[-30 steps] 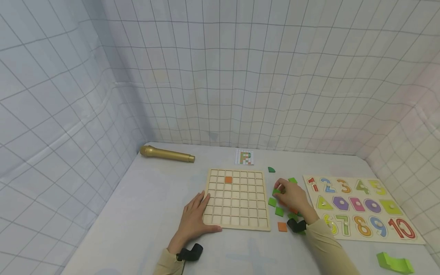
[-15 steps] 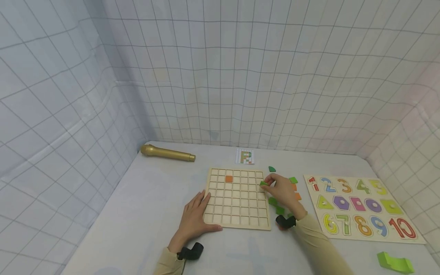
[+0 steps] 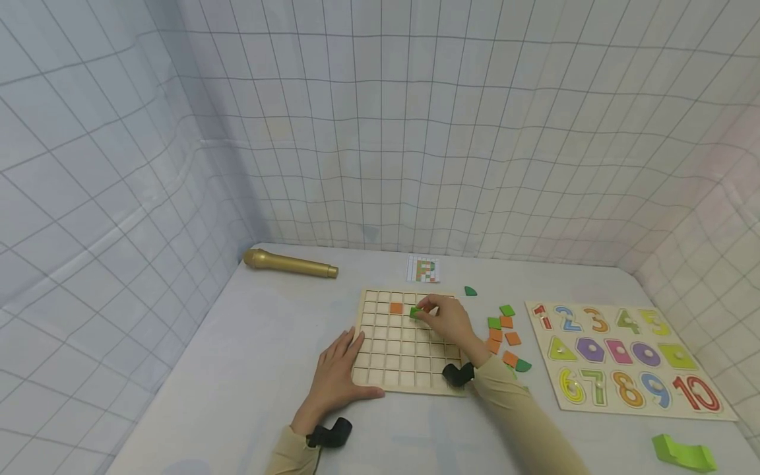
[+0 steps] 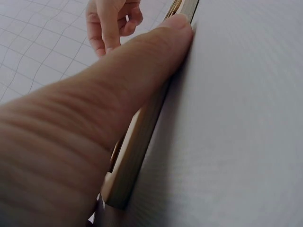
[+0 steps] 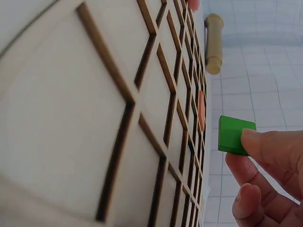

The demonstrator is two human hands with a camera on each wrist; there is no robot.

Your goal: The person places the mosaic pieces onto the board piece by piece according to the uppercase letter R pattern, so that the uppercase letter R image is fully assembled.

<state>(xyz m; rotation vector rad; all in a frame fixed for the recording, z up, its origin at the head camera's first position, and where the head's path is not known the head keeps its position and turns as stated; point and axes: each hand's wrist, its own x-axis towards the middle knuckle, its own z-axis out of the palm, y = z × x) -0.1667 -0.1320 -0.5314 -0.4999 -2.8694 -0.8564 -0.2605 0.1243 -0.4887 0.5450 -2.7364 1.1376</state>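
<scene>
Between thumb and fingers, my right hand (image 3: 446, 321) pinches a green square tile (image 5: 231, 135), held just above the wooden grid board (image 3: 408, 381). The tile hovers over the upper middle cells, to the right of an orange square tile (image 3: 396, 308) that lies in a cell. My left hand (image 3: 337, 376) rests at the board's lower left corner, fingers along its left edge. In the left wrist view the left thumb (image 4: 161, 45) lies along the board's front edge (image 4: 135, 156). Behind the board lies a small card (image 3: 423, 270) with a coloured grid pattern.
Several loose orange and green tiles (image 3: 512, 338) lie right of the board, with a dark green quarter-round piece (image 3: 470, 291) behind them. Farther right is a number-and-shape puzzle board (image 3: 629, 359). A green curved block (image 3: 684, 454) sits at front right, a gold microphone (image 3: 289, 264) at back left.
My right hand has picked up a green tile from the loose pieces and carried it left over the board. The left hand has stayed in place.
</scene>
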